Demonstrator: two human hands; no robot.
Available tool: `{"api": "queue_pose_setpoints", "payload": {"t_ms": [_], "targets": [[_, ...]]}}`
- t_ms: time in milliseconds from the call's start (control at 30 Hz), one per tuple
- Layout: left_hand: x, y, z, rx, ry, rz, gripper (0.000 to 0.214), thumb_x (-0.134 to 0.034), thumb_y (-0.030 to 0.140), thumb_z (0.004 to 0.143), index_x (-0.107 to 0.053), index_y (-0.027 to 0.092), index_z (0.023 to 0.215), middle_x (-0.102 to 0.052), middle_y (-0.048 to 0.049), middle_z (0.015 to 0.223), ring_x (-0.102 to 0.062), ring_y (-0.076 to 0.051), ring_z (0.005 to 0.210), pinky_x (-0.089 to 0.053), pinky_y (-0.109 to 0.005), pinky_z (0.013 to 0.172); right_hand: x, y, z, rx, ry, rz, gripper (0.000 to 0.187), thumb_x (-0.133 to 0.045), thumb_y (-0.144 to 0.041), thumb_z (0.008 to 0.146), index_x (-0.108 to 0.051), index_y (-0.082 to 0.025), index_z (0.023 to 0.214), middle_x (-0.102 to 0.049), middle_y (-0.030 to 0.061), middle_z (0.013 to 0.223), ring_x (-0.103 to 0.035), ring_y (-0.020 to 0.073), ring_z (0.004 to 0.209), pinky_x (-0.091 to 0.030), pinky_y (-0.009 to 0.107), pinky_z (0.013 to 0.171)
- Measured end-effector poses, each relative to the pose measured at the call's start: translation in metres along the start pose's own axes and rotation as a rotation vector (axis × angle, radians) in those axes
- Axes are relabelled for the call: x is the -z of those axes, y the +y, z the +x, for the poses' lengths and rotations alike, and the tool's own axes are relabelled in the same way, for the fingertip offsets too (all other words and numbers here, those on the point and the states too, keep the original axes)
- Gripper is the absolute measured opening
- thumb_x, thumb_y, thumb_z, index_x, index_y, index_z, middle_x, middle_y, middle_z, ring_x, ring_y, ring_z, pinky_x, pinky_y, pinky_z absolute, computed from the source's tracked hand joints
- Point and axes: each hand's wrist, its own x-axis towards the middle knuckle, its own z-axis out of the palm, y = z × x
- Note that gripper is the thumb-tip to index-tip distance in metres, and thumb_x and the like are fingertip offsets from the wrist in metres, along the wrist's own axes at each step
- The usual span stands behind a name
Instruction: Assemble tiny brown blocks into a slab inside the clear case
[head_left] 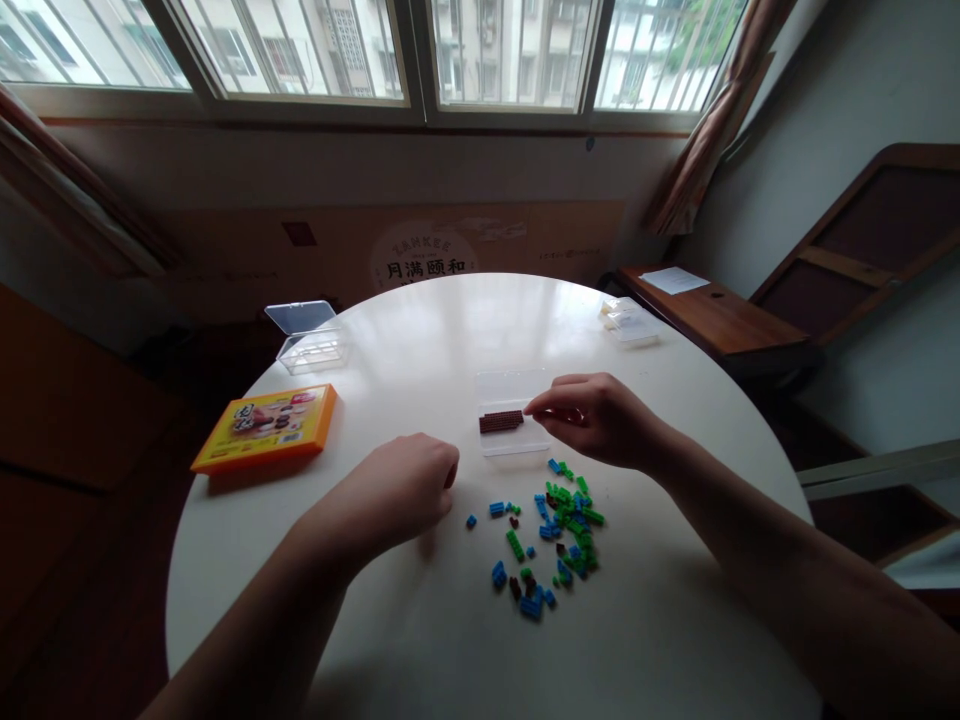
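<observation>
My right hand (592, 415) reaches over a clear plastic box (517, 442) in a pinch, its fingertips at the right end of rows of dark brown toy bricks (500, 421) in the box. Whatever the pinch holds is too small to make out. To the left, my left hand (405, 485) is closed over the white table, knuckles up, and its curled fingers hide anything inside. Between my forearms lies a loose pile of green, blue and brown toy bricks (574, 515). A small blue brick (471, 521) lies apart, nearest my left hand.
The round white table (420, 640) also bears an orange-yellow box (266, 428) at left and an open clear case (309, 350) behind it. Another clear case (630, 322) with pale pieces stands at the back right. Beyond the edge is a wooden surface with paper (675, 280).
</observation>
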Motion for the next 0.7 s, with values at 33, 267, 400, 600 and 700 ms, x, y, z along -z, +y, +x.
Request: {"api": "queue_pose_setpoints", "payload": {"t_ms": [33,267,400,600,700], "targets": [[0.000,0.000,0.001,-0.026,0.037,-0.028,0.013,-0.053,0.021,0.073,-0.066,0.019,0.073,-0.066,-0.0055,0.076,-0.058,-0.018,0.067,-0.039,-0.027,0.056,-0.001,-0.001,0.000,0.000,0.003,0.005,0.020,-0.060,-0.013,0.081,-0.074,-0.018,0.093,-0.067,0.0010,0.075,-0.056,0.0098,0.062,-0.043,0.024,0.058],[-0.001,0.003,0.014,-0.236,0.296,-0.366,0.008,-0.053,0.015,0.075,-0.060,0.017,0.076,-0.062,0.0010,0.071,-0.055,-0.010,0.062,-0.044,-0.021,0.059,-0.009,-0.017,0.002,-0.062,-0.009,0.092,0.018,-0.062,-0.015,0.082,-0.075,-0.020,0.094,-0.067,0.0002,0.076,-0.056,0.0099,0.062,-0.043,0.023,0.057],[-0.004,0.002,0.021,-0.265,0.395,-0.533,0.008,-0.055,0.013,0.074,-0.061,0.016,0.079,-0.063,0.0011,0.073,-0.056,-0.009,0.063,-0.047,-0.019,0.059,-0.013,-0.023,0.003,-0.105,-0.008,0.114,0.018,-0.062,-0.019,0.085,-0.075,-0.022,0.096,-0.068,0.0018,0.080,-0.059,0.0115,0.066,-0.046,0.025,0.059],[-0.014,0.008,0.026,-0.290,0.473,-0.691,0.015,-0.055,0.015,0.075,-0.065,0.015,0.087,-0.065,-0.0004,0.073,-0.058,-0.009,0.063,-0.049,-0.018,0.055,-0.023,-0.018,0.003,-0.140,0.017,0.139,0.015,-0.065,-0.022,0.084,-0.076,-0.021,0.094,-0.069,0.0031,0.084,-0.060,0.0125,0.068,-0.047,0.026,0.061],[-0.016,0.011,0.026,-0.305,0.495,-0.691,0.014,-0.056,0.015,0.075,-0.067,0.014,0.084,-0.067,-0.0009,0.073,-0.058,-0.009,0.063,-0.049,-0.019,0.055,-0.027,-0.019,0.003,-0.103,0.035,0.207,0.015,-0.065,-0.019,0.083,-0.076,-0.021,0.093,-0.069,0.0029,0.083,-0.061,0.0120,0.068,-0.046,0.025,0.060]]}}
